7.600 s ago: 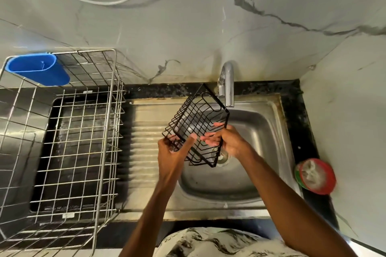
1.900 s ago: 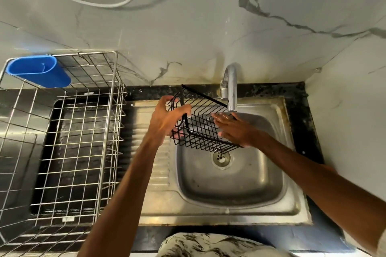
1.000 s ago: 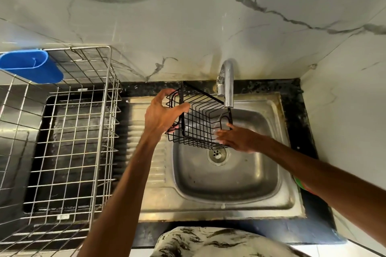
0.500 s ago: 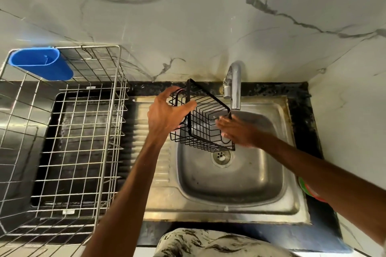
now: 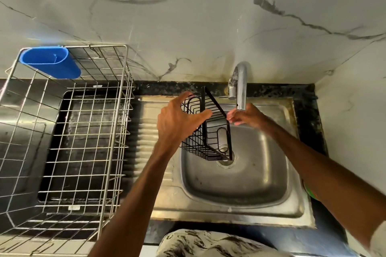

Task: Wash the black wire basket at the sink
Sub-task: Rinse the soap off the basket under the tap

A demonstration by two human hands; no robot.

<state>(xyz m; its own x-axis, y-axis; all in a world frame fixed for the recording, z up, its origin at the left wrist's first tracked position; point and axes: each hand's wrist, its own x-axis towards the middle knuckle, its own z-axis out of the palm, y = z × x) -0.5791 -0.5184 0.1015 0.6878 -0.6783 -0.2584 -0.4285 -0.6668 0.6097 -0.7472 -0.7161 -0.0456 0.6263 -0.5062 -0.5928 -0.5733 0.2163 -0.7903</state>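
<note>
Black wire basket (image 5: 208, 131) hung tilted over sink (image 5: 250, 183), just right of left grip (image 5: 177, 123), whose thumb and spread fingers clasped its end. Right grip (image 5: 244, 116) sat under tap (image 5: 240, 87), fingertips at basket rim; hold unclear. Rinse judged midway; water unseen, draining left.

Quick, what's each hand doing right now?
Left hand: holding the black wire basket by its end.
Right hand: at the basket's rim under the tap; holding or just touching cannot be told.

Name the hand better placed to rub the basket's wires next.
Right. The right hand lies under the tap, at a corner of the black wire basket; the left hand grips it over the sink.
</note>
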